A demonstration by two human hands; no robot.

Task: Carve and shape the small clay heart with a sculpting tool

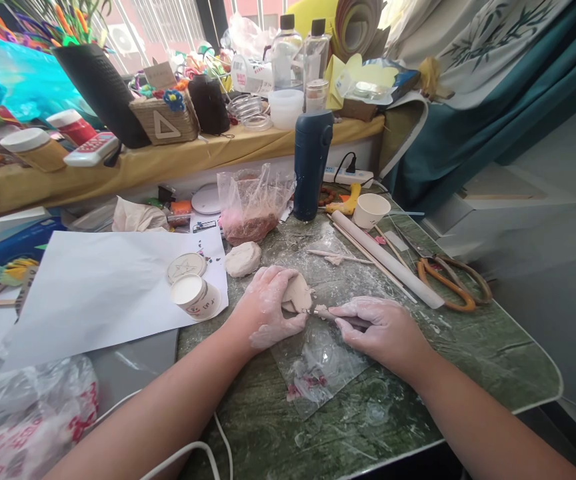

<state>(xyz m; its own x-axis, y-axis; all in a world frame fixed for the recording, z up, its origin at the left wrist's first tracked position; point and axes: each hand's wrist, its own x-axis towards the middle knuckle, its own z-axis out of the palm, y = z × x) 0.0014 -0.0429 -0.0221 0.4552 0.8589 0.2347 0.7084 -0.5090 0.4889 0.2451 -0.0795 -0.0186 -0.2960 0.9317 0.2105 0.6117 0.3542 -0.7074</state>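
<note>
A small piece of pale clay (299, 292), curved and thin-edged, sits in my left hand (271, 307), which is closed around it with the fingers behind and the thumb in front. White powder coats both hands. My right hand (381, 327) pinches a slim modelling tool (324, 313), its tip at the clay's lower right edge with a bit of clay on it. Under the hands lies a clear plastic sheet (325, 370) with reddish smears. Just behind my left hand rests a round lump of pale clay (243, 259).
On white paper (103, 287) at left stand a paper cup (195, 297) and a disc with a star drawing (187, 265). Behind are a bag of brownish clay (251, 217) and a dark blue flask (312, 167). Scissors (461, 290) and a white roller (388, 260) lie right.
</note>
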